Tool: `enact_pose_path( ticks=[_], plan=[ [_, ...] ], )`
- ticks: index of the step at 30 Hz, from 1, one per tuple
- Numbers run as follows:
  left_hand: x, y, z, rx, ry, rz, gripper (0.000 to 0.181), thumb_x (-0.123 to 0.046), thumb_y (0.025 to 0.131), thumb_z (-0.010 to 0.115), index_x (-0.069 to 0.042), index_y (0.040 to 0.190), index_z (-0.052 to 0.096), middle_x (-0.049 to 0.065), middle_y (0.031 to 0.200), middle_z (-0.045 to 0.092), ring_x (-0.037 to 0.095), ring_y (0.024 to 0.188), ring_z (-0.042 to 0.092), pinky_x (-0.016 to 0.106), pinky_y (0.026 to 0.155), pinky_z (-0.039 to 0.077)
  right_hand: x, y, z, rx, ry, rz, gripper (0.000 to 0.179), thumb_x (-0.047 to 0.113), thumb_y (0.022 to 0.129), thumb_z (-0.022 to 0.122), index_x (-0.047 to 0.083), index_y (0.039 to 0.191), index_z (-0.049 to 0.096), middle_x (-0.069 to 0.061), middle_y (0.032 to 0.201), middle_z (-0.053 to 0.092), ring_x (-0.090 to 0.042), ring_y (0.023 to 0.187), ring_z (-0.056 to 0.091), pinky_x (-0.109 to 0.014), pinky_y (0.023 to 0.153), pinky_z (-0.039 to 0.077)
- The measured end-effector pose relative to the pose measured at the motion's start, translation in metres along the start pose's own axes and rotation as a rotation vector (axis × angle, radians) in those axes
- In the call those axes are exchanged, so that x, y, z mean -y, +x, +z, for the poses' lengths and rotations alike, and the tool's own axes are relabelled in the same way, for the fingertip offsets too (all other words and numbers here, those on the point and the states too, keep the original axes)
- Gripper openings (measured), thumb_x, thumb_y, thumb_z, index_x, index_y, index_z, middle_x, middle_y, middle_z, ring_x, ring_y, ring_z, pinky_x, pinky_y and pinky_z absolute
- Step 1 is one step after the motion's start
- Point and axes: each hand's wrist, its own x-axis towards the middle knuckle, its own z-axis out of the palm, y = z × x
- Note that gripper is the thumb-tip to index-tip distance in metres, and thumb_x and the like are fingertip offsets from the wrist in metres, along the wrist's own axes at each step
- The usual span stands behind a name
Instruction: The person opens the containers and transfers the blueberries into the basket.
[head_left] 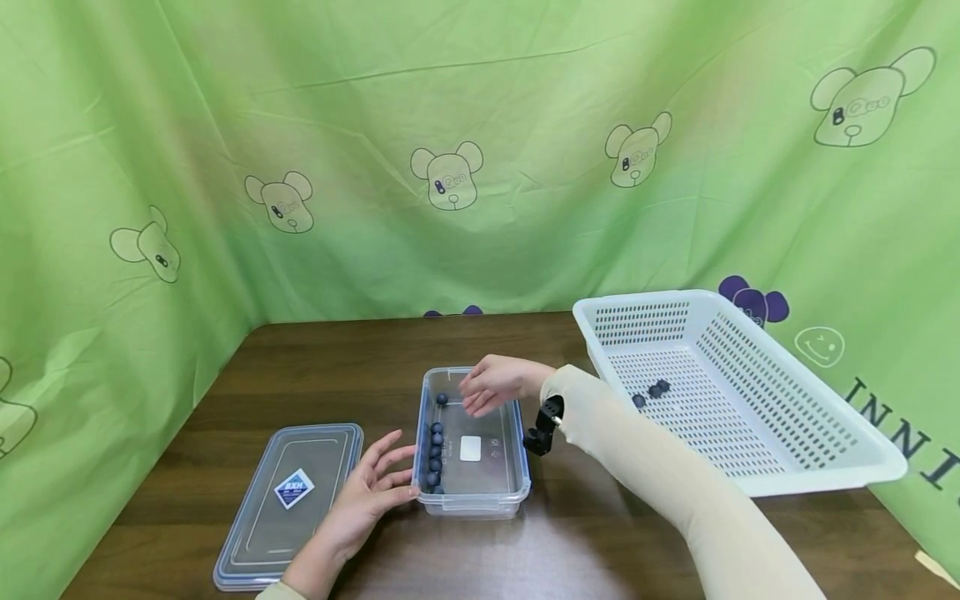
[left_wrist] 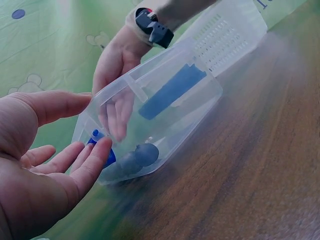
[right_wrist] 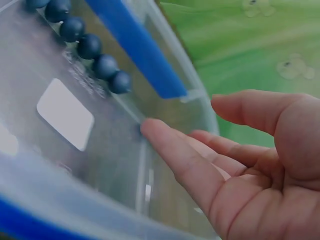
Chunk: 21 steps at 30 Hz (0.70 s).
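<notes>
Box [head_left: 472,505] stands beside the spread left hand [head_left: 367,492]. The right hand [head_left: 497,385] dips in, fingers loosely straight, berries [head_left: 435,452] leftward.

From the head, the worktop [head_left: 360,358] and curtain [head_left: 360,108] are viewed forward and down, from farther back. From the left wrist, the box [head_left: 472,503] is faced low, tilted and close, past the left hand [left_wrist: 45,192]; from the right wrist, its inside is seen closely. The basket [head_left: 750,417] is shared by head and left wrist views, the box by all.
</notes>
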Motion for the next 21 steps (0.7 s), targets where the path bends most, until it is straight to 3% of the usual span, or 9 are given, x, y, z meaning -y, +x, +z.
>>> enact_pose_path(
  ticks=[4,11,17,21],
  plan=[
    [0.000,0.000,0.000,-0.004,0.000,-0.002,0.089,0.010,0.084,0.069,0.001,0.155,0.016,0.029,0.148,0.037,0.030,0.115,0.057,0.030,0.088,0.053,-0.005,0.013,0.010,-0.044,0.002,0.023,0.045,0.000,0.098,0.051,-0.020,0.137,0.042,-0.036,0.121,0.059,-0.042,0.110,0.063,-0.039,0.088,0.055],
    [0.000,0.001,0.000,0.000,0.013,0.004,0.089,0.010,0.084,0.069,0.002,0.155,0.016,0.030,0.148,0.037,0.030,0.115,0.057,0.030,0.087,0.052,-0.009,0.028,0.021,-0.095,0.063,0.058,0.050,0.000,0.098,0.052,-0.019,0.141,0.035,-0.031,0.127,0.058,-0.024,0.098,0.063,-0.039,0.096,0.050],
    [0.000,0.001,-0.001,-0.001,0.016,0.009,0.089,0.009,0.084,0.069,0.002,0.155,0.016,0.030,0.148,0.036,0.030,0.115,0.057,0.030,0.087,0.053,-0.008,0.038,0.027,-0.089,0.132,0.075,0.042,0.002,0.099,0.051,-0.017,0.136,0.041,-0.021,0.103,0.064,-0.021,0.089,0.065,-0.039,0.095,0.051],
    [0.001,0.001,-0.001,0.001,0.016,0.009,0.089,0.010,0.084,0.069,0.002,0.155,0.016,0.030,0.147,0.038,0.028,0.113,0.059,0.030,0.087,0.053,-0.011,0.044,0.030,-0.091,0.194,0.092,0.027,0.001,0.100,0.051,-0.013,0.123,0.049,-0.014,0.088,0.063,-0.019,0.079,0.064,-0.039,0.093,0.052]
  ],
)
